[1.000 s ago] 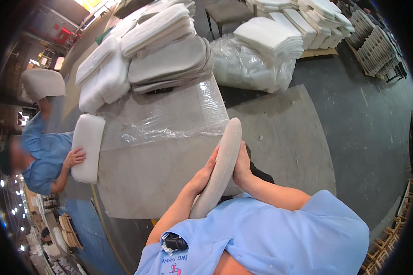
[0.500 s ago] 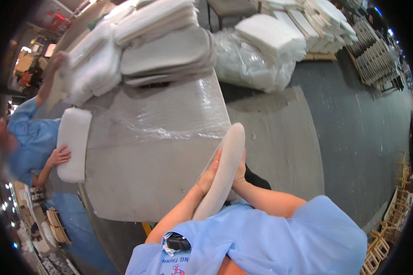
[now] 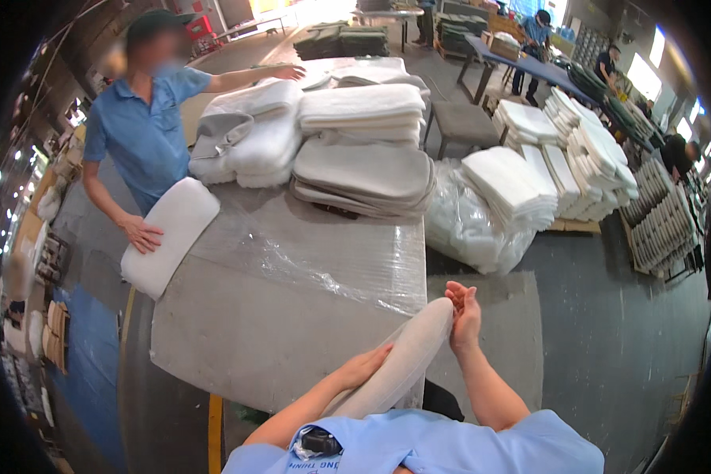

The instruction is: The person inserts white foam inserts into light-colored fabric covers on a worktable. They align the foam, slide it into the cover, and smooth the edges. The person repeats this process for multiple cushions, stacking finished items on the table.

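Note:
A padded seat cushion in pale beige fabric is tilted on its edge against my body, its far end pointing up and right over the table's near right corner. My left hand holds the cushion's left face, fingers laid along it and the thumb hidden. Beside the far tip, my right hand is raised with its fingers apart and the palm turned toward the cushion. Nothing is gripped in the right hand, which is at or just touching the tip.
Across the grey table lies clear plastic film. Stacked grey covers and white foam pads stand at its far side. At the left, a co-worker touches a white pad. Bagged foam sits on the floor beyond.
My view has lifted, showing more of the room. My right hand has left the cushion's right side for its tip and opened. The co-worker's white pad is now tilted.

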Demonstrator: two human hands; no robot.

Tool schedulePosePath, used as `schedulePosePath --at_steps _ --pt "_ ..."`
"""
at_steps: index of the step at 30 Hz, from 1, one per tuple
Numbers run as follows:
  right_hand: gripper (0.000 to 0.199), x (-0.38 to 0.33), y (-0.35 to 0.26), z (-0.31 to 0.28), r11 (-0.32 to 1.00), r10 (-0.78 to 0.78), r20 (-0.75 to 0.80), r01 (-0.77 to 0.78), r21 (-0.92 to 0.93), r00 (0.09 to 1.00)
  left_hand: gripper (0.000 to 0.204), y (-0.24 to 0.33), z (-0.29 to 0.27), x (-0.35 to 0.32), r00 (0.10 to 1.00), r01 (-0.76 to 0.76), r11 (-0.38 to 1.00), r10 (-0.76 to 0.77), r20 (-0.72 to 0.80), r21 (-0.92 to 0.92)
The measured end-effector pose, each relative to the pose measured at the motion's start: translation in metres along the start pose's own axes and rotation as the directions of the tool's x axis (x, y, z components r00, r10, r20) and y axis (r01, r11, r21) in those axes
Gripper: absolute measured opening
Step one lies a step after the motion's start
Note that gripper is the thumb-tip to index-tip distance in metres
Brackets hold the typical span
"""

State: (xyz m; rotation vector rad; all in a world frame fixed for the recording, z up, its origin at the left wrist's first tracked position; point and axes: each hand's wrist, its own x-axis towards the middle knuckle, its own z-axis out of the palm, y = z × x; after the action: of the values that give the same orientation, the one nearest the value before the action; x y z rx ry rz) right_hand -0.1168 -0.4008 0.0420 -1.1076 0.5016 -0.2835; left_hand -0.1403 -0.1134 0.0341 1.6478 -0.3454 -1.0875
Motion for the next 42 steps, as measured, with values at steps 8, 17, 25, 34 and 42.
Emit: schedulePosePath --at_steps 8,17,25,34,42 --pt "0.019 -0.006 -0.031 0.018 0.754 -0.055 0.469 0.345 -0.559 0.882 0.06 -0.087 0.051 -0.165 0.935 0.142 0.727 -0.321 -0.15 -0.672" --pt "0.039 0.023 -0.058 0.016 0.393 0.437 0.323 0.145 -0.908 0.84 0.079 -0.13 0.079 -0.18 0.681 0.26 0.88 -0.459 -0.57 -0.398" --pt "0.072 0.048 -0.081 0.07 -0.25 0.846 -0.133 0.163 -0.954 0.516 0.081 -0.148 0.086 -0.161 0.708 0.261 0.934 -0.358 -0.609 -0.246" --pt "0.096 0.083 -0.004 0.069 -0.399 0.854 -0.226 0.311 -0.862 0.47 0.093 -0.106 0.098 -0.133 0.509 0.094 0.587 -0.722 -0.468 -0.804" --pt "0.068 0.113 0.043 0.039 -0.135 0.918 -0.012 0.286 -0.949 0.396 0.046 -0.154 0.1 -0.102 0.373 0.342 0.855 -0.505 -0.779 -0.39"
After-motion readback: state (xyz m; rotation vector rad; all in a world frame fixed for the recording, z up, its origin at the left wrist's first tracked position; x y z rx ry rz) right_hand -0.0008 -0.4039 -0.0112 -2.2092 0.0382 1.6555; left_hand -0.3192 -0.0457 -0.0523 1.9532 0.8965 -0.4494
